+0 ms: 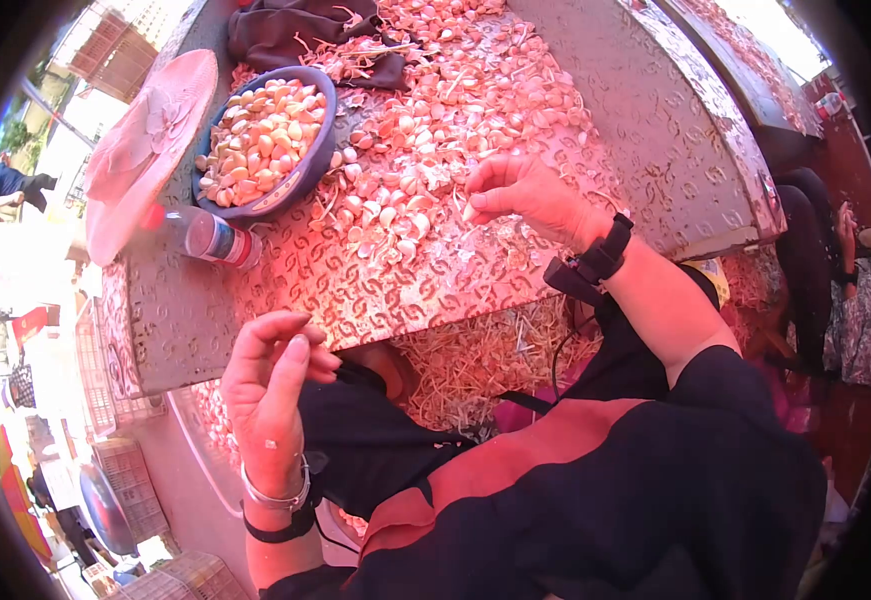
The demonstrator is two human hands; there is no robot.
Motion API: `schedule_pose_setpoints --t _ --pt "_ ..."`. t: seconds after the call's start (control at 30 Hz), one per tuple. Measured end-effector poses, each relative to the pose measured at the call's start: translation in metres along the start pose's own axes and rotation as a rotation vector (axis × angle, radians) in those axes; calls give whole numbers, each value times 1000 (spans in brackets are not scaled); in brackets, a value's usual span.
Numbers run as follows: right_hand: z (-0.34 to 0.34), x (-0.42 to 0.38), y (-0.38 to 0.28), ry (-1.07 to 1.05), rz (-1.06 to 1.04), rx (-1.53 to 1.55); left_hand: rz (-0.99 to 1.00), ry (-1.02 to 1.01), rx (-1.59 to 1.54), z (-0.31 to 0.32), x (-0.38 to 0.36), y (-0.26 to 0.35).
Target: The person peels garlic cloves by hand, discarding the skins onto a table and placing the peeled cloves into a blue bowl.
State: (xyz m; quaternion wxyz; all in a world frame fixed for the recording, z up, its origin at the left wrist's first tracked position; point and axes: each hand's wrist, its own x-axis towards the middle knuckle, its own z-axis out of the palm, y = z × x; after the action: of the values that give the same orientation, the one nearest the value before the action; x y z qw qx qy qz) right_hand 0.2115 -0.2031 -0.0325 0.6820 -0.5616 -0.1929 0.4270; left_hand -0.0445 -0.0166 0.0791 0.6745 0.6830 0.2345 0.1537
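My right hand (pixel 520 192) is above the loose garlic on the metal work table (pixel 355 310), thumb and fingertips pinched on a small pale garlic clove (pixel 470 213). Near the table's front edge is my left hand (pixel 273 385), its fingers loosely bent and nothing visible in them. Unpeeled garlic cloves (pixel 387 215) and bits of skin lie scattered between the right hand and a blue bowl (pixel 321 150). Peeled-looking cloves (pixel 267 140) fill that bowl.
A plastic bottle (pixel 223 240) lies beside the bowl, near a pale straw hat (pixel 145 150). Dark cloth (pixel 275 40) is at the back of the table. Dry stalks (pixel 485 365) cover the ground below. Another person's hand (pixel 846 235) shows far right.
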Motion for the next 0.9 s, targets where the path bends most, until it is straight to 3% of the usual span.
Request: schedule_pose_setpoints --t 0.1,0.2,0.27,0.4,0.47,0.53,0.6,0.63,0.7,0.8,0.9 --pt "18 -7 -8 -33 -86 -23 -212 -261 -178 54 41 -27" --pt "27 -7 -1 -45 -210 -123 -294 -322 -405 91 72 -63" --pt "37 -14 -5 38 -344 -369 -336 -335 -601 103 82 -75" --pt "32 -11 -7 0 -304 -241 -310 -381 -730 90 92 -107" --pt "22 -7 -17 -52 -112 -117 -325 -315 -721 92 88 -95" --pt "1 5 -16 63 -111 -170 -346 -447 -797 86 89 -90" --pt "-45 27 8 266 -297 -692 -354 -434 -796 85 88 -89" --pt "-60 29 17 272 -293 -700 -382 -452 -836 82 89 -90" --pt "-80 30 30 382 -430 -1473 -442 -414 -810 78 91 -96" --pt "-65 24 31 193 -345 -1454 -466 -262 -719 81 95 -109" --pt "-54 13 28 302 -282 -1512 -451 -277 -663 85 98 -109"
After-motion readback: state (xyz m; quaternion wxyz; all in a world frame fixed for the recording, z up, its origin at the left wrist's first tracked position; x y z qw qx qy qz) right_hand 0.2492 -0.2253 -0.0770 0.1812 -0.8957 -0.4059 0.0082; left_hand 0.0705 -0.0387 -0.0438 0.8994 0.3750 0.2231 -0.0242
